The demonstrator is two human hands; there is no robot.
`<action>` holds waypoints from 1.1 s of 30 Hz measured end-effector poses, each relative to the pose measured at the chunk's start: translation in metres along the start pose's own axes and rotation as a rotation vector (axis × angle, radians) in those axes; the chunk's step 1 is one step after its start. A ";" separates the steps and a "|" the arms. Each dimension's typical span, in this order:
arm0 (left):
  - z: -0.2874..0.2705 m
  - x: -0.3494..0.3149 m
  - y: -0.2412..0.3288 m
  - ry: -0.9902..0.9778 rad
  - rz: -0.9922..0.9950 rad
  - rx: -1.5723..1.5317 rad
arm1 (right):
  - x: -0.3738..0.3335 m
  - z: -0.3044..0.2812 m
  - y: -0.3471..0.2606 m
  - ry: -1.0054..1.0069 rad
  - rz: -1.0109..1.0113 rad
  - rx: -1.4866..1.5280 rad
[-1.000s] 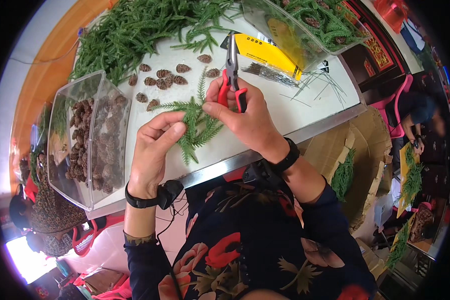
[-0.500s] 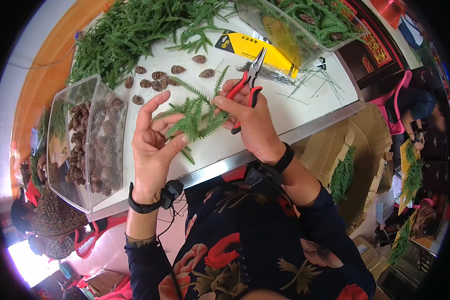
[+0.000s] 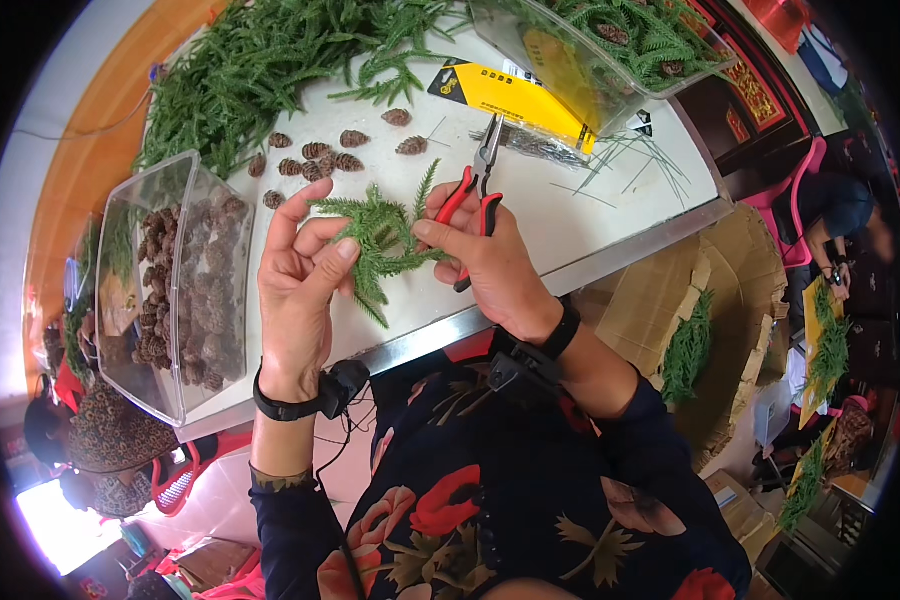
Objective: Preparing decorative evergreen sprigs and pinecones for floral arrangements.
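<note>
Between my two hands is a green pine sprig (image 3: pixel 378 238) with several spread branches, above the near part of the white table. My left hand (image 3: pixel 298 285) pinches its left side between thumb and fingers, the index finger raised. My right hand (image 3: pixel 505 265) has its thumb and fingertips at the sprig's right end. That same hand holds pliers (image 3: pixel 489 158) with red and black handles, the narrow metal jaws pointing away from me. Fingers and needles hide the sprig's stem. Several loose pine cones (image 3: pixel 317 151) lie just beyond the sprig.
A clear bin of pine cones (image 3: pixel 175 290) stands at the left. Beyond lies a heap of green sprigs (image 3: pixel 260 75). At the back right are another clear bin (image 3: pixel 620 105), a yellow package (image 3: pixel 518 98) and thin wires (image 3: pixel 640 165). A cardboard box (image 3: pixel 735 280) stands right of the table.
The sprig has turned and its branches are drawn closer together. My right hand and the pliers have shifted slightly left and nearer to me. My left hand has moved slightly left.
</note>
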State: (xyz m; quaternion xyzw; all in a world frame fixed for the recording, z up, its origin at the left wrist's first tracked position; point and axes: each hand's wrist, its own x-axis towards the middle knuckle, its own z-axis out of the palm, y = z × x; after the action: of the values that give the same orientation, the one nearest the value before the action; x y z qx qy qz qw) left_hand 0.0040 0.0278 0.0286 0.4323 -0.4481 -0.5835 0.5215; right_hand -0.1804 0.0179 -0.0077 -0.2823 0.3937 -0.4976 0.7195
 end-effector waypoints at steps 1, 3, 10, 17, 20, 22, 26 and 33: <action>0.000 0.000 0.001 0.010 -0.017 0.008 | 0.000 0.000 0.000 -0.002 0.001 -0.006; 0.002 0.000 0.002 0.005 -0.019 -0.002 | -0.001 0.000 0.000 -0.004 0.004 -0.019; 0.004 0.000 0.001 -0.014 -0.002 -0.061 | -0.003 -0.001 -0.002 0.008 -0.067 -0.085; 0.001 0.000 0.005 -0.007 0.030 0.003 | -0.001 -0.011 -0.006 -0.006 -0.196 -0.200; -0.013 0.006 0.016 0.035 0.051 0.018 | -0.001 -0.021 -0.013 -0.001 -0.193 -0.137; -0.022 0.009 0.028 0.067 0.064 0.033 | -0.001 -0.025 -0.021 0.101 -0.220 -0.159; -0.033 0.019 0.038 0.111 -0.137 -0.031 | 0.002 -0.043 -0.029 0.193 -0.276 -0.154; -0.044 0.044 -0.007 -0.196 -0.213 0.457 | 0.007 -0.060 -0.027 0.208 -0.238 -0.159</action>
State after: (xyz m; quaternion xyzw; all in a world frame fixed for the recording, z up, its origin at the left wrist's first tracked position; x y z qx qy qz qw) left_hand 0.0416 -0.0186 0.0107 0.5248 -0.5687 -0.5577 0.3002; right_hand -0.2436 0.0016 -0.0203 -0.3298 0.4680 -0.5731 0.5863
